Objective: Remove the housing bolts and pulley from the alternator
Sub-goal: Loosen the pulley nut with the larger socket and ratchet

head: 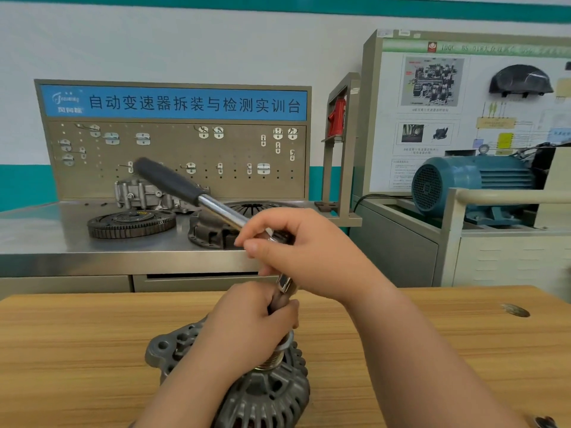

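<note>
A grey cast alternator (265, 393) lies on the wooden table (77, 350), pulley end up. Its ribbed pulley (273, 362) shows just under my left hand (250, 329), whose curled fingers grip the socket standing on the pulley's centre. My right hand (296, 251) grips the head end of a ratchet wrench (185, 188) above that socket. The wrench's chrome shaft and black handle slant up and to the left. A chrome extension (285, 284) shows between the two hands. The pulley nut is hidden.
Behind the table stands a steel bench (46, 239) with a flywheel (131, 223), a clutch cover (213, 230) and a pegboard panel. A blue electric motor (472, 183) sits at the right. A small round metal part (514, 310) lies on the table's right side.
</note>
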{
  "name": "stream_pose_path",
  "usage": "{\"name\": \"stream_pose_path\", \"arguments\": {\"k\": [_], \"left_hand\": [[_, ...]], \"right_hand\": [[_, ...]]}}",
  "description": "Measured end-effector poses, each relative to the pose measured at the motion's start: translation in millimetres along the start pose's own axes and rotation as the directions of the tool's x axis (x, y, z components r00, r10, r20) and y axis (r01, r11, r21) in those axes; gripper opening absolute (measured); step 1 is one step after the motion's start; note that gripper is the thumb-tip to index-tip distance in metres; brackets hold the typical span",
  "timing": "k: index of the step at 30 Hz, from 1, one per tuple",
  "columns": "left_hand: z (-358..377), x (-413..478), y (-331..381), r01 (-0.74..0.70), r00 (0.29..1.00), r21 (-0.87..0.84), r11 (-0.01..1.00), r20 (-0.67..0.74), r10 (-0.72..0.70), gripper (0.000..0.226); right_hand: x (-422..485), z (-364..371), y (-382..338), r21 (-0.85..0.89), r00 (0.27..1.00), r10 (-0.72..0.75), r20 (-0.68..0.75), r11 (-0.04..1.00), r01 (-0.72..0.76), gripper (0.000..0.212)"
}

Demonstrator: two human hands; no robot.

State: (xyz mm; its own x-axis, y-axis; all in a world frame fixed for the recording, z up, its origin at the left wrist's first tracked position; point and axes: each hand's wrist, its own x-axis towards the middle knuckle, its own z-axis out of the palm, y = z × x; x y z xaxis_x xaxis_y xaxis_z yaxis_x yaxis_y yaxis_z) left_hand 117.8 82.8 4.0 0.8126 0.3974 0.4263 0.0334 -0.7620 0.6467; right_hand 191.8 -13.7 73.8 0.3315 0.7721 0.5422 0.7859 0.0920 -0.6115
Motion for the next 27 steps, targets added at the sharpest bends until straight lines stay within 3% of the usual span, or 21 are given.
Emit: {"name": "stream_pose_path", "arguments": {"k": [4,7,10,12,15,19,23,27], "left_hand": [[0,-3,6,-0.002,1.000,0.013,1.000,-0.002,0.002,0.048],[-1,-4,7,-0.012,1.000,0.014,1.000,-0.006,0.012,0.041],[-1,-1,2,-0.013,1.000,-0.018,1.000,0.006,0.013,0.038],[-2,0,-1,-0.010,1.000,-0.047,0.999,0.023,0.011,0.040],[-2,1,-3,-0.012,0.999,-0.071,0.997,0.035,0.014,0.034],[-1,0,-1,-0.010,1.000,-0.059,0.998,0.017,0.011,0.031],[-1,-1,0,0.003,1.000,-0.022,1.000,-0.001,-0.003,0.045],[-1,-3,7,-0.007,1.000,-0.002,1.000,-0.016,0.007,0.047]], "right_hand": [[1,18,-7,-0.374,0.972,0.117,-0.204,0.908,-0.188,0.020],[0,18,-8,-0.458,0.966,0.111,-0.233,0.864,-0.209,0.025],[-2,11,-6,-0.333,0.990,0.083,-0.117,0.936,-0.118,0.033],[-3,4,-3,-0.144,0.999,0.032,-0.017,0.989,-0.035,0.032],[-3,-7,4,0.120,0.988,-0.082,0.128,0.991,0.066,0.026],[-2,-8,3,0.168,0.987,-0.089,0.133,0.984,0.066,0.025],[-4,7,-5,-0.071,0.994,0.065,-0.090,0.995,-0.071,0.031],[-2,20,-10,-0.361,0.960,0.130,-0.247,0.907,-0.216,0.024]]}}
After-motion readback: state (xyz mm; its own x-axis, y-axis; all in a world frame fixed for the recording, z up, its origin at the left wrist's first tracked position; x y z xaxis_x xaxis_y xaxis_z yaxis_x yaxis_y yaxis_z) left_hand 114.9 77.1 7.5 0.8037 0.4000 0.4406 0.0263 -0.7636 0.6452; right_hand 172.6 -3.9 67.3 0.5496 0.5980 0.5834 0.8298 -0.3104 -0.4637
